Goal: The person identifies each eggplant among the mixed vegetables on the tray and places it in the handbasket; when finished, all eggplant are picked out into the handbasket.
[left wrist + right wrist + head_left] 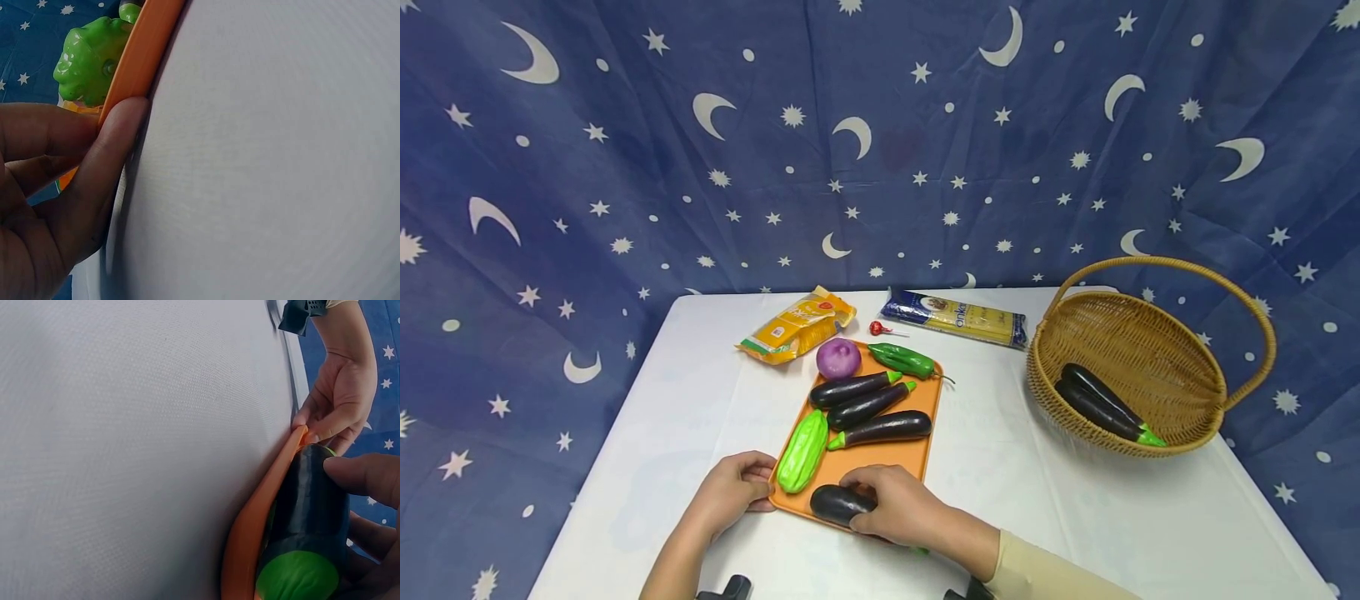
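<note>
On an orange tray (880, 457) lie three dark eggplants, a bright green ridged gourd (802, 452), a purple onion (838, 358) and a green chili pepper (901, 360). My left hand (730, 492) pinches the tray's front left corner; in the left wrist view the thumb (122, 134) presses against the orange rim. At the tray's front edge my right hand (895, 504) grips another eggplant (838, 504), thumb and fingers around its sides. The right wrist view shows this eggplant (312, 500) lying along the rim, green cap toward the camera.
A wicker basket (1120, 312) with a tall handle stands tilted at the right, two eggplants (1101, 400) inside. Behind the tray lie a yellow packet (797, 327), a red lollipop (880, 328) and a pasta pack (955, 318). A starry blue cloth hangs behind the white table.
</note>
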`<move>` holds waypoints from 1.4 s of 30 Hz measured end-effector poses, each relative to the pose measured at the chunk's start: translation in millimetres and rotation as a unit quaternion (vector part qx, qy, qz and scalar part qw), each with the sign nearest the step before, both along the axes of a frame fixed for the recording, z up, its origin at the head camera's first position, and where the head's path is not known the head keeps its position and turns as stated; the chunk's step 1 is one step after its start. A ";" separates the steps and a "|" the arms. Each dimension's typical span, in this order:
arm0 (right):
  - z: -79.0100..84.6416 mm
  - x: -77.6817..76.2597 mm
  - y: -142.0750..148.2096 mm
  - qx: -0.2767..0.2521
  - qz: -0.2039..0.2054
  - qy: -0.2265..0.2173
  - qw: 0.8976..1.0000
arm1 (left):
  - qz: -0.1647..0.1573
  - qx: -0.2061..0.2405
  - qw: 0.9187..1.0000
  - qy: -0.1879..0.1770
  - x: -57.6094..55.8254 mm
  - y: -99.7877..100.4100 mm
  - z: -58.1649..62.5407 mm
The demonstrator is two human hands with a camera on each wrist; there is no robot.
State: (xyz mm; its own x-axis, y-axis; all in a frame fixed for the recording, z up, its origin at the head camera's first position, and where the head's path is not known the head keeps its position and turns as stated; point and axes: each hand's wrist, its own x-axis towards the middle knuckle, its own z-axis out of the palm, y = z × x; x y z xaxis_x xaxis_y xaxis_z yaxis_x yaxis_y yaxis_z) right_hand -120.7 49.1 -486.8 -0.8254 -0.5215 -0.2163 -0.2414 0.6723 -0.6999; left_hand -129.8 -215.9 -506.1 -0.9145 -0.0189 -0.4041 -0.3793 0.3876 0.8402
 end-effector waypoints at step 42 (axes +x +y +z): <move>25.5 -24.0 27.6 -0.037 -0.041 0.037 0.998 | 0.000 0.004 1.000 -0.009 -1.5 -0.2 -0.4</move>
State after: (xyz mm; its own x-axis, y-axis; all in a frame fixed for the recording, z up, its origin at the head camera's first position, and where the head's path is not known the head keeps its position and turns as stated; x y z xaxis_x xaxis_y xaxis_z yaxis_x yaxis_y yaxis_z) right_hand -144.7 76.6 -461.3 -0.8788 -0.4629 -0.1160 -0.2404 0.6393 -0.7304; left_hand -131.3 -216.1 -506.5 -0.9070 -0.0148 -0.4208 -0.3943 0.3809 0.8363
